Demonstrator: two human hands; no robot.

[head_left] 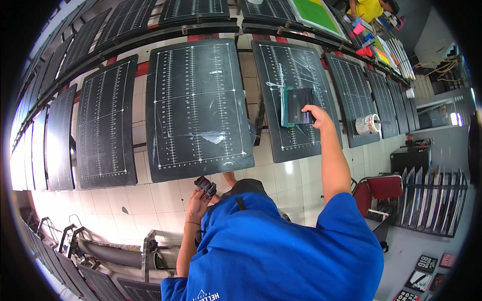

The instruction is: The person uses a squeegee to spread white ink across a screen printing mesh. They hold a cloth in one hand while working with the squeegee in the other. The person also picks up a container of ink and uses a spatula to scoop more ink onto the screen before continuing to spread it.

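Note:
My right hand [318,117] reaches out over a black pallet board [273,57] marked with white ruler lines. Its fingers and thumb are closed on the edge of a flat black rectangular piece [300,98]. Along that piece's left side lies a green-edged strip [286,108]; whether the two are joined I cannot tell. Close to my body, my left hand [199,201] grips a crumpled dark cloth [206,185], just off the near edge of a large board [175,120] with scuffed white patches.
More ruled boards [108,120] stand in rows to the left and beyond. A white tub [367,124] sits on a board at right. Nearby are a red chair [384,186] and a rack of frames [432,200]. A person in yellow [369,9] is at the far right.

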